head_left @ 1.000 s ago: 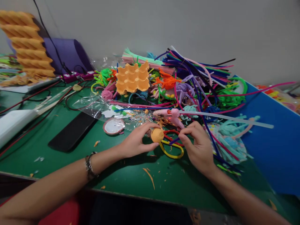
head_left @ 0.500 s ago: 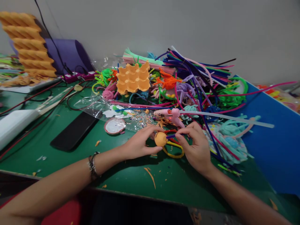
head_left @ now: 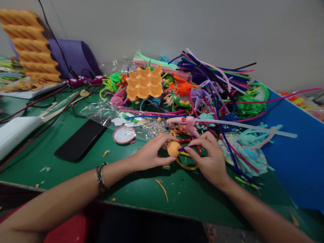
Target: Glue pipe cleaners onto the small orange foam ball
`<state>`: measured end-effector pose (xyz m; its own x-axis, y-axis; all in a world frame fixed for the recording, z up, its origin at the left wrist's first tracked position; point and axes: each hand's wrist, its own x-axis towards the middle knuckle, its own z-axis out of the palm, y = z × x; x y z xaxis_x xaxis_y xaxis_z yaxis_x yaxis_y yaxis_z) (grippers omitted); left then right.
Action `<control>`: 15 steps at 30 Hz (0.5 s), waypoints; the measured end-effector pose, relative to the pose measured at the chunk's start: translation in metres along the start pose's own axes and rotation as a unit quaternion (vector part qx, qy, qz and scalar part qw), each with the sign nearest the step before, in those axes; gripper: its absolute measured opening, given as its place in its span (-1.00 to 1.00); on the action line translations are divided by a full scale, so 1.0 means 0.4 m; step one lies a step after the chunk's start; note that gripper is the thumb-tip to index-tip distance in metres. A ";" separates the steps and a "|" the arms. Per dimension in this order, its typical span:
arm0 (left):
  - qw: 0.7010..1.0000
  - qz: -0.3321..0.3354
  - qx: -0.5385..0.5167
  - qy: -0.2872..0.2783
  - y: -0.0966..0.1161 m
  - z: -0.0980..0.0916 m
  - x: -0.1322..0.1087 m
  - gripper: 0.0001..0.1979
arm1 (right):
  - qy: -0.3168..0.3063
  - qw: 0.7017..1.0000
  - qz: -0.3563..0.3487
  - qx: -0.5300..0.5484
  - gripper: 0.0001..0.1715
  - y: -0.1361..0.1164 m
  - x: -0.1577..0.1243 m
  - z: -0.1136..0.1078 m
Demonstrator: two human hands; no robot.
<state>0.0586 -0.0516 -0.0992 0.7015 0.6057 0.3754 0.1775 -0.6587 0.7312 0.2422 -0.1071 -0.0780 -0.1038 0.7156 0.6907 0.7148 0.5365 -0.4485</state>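
Between the thumb and fingers of my left hand (head_left: 152,153) sits a small round orange piece (head_left: 173,149), like a cup cut from an egg carton. My right hand (head_left: 209,155) pinches a short purple pipe cleaner (head_left: 186,147), whose tip meets the right side of the orange piece. Whether the tip enters it or only touches it I cannot tell. Just behind and below lie scissors with yellow and red handles (head_left: 187,167), partly hidden by my hands. A pink glue gun (head_left: 186,123) with a long clear glue stick (head_left: 243,126) lies beyond my right hand.
An orange egg-carton piece (head_left: 144,82) rests on heaped pipe cleaners (head_left: 215,69) at the back. Left on the green table (head_left: 141,195) are a black phone-like slab (head_left: 82,140), a round white lid (head_left: 124,135) and a white object (head_left: 17,131). A blue board (head_left: 291,158) stands right.
My right hand has shifted slightly left, its fingertips now nearer the orange piece along the purple pipe cleaner. The red scissor handle shows more. My left hand stays nearly in place.
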 end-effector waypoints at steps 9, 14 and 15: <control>1.000 0.007 -0.001 0.001 -0.003 0.003 -0.001 -0.65 | 0.006 1.000 -0.012 -0.023 -0.90 0.002 -0.002 0.001; 1.000 0.013 -0.009 0.000 -0.009 0.003 -0.003 -0.67 | 0.006 0.999 -0.014 -0.032 -0.85 -0.001 -0.001 0.002; 1.000 0.014 -0.008 -0.002 -0.009 0.003 -0.003 -0.67 | 0.005 0.999 -0.014 -0.032 -0.85 -0.002 -0.001 0.002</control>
<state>0.0581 -0.0504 -0.1032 0.7086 0.5853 0.3941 0.1466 -0.6685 0.7291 0.2412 -0.1075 -0.0783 -0.1176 0.6962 0.7082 0.7549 0.5260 -0.3917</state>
